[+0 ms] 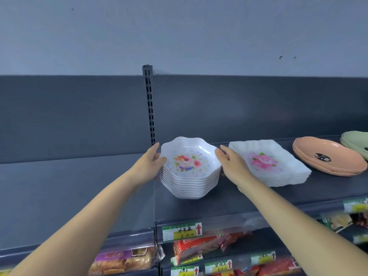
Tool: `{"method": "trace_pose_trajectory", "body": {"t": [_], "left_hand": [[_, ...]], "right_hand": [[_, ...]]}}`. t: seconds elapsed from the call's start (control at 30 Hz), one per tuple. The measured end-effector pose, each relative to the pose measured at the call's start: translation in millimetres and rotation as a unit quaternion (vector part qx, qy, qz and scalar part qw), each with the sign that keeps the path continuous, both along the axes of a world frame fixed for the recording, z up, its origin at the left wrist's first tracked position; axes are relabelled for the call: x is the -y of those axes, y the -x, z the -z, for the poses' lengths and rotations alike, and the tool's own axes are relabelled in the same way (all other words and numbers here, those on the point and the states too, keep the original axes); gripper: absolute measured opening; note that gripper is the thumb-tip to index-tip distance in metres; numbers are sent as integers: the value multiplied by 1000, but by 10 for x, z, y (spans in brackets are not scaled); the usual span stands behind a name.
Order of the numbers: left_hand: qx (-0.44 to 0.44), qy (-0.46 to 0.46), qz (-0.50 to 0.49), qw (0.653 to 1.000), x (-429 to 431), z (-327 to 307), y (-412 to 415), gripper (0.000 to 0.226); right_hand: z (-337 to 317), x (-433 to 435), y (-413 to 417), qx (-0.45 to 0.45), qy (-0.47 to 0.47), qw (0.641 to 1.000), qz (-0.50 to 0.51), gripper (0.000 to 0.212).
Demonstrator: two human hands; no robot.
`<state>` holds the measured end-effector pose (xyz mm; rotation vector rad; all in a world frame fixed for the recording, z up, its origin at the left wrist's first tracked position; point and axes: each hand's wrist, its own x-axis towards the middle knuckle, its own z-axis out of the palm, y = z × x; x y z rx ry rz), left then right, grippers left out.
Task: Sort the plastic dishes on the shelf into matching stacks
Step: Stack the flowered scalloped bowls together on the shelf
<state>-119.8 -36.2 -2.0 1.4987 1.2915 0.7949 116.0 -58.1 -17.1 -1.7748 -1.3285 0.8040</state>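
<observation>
Here, both bare arms stretch forward, nearly straight, to the shelf (79, 186). The left hand (148, 164) grips the left side of the stack of floral bowls (189, 176), with its thumb hooked over the top bowl's scalloped rim and its fingers laid along the outside. The right hand (233, 164) meets the opposite side, spread loosely with its fingertips at the rim; whether they press it cannot be told. The stack stands on the shelf between the two hands. Just right of the right hand lies a stack of square floral plates (278, 166). Farther right are peach oval dishes (328, 156), then green dishes (356, 140).
</observation>
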Motion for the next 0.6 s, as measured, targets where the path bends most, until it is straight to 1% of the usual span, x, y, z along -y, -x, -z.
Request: {"method": "trace_pose_trajectory", "body": {"t": [0.07,0.1,0.13,0.2,0.23,0.3,0.33,0.47,0.6], "left_hand": [[41,16,16,999,-7,64,61,65],[63,24,17,998,-29,87,89,63],[84,34,17,996,-48,98,110,57],[116,68,25,991,-57,86,108,35],[127,87,33,987,-59,83,91,32],[139,116,41,983,-54,86,47,35],[145,121,38,981,-48,89,32,36],[163,121,30,979,-44,143,35,33],[171,109,48,978,-21,141,28,31]], "right_hand": [[79,74,-31,-84,0,996,20,64],[123,117,-35,-128,3,992,19,62],[154,161,-22,-167,9,986,14,60],[188,211,10,-225,22,974,-3,58],[194,215,30,-244,26,969,-16,52],[177,217,78,-276,32,960,-27,42],[172,212,95,-290,33,956,-26,40],[170,163,120,-334,31,942,-11,40],[159,36,128,-339,37,940,14,41]]}}
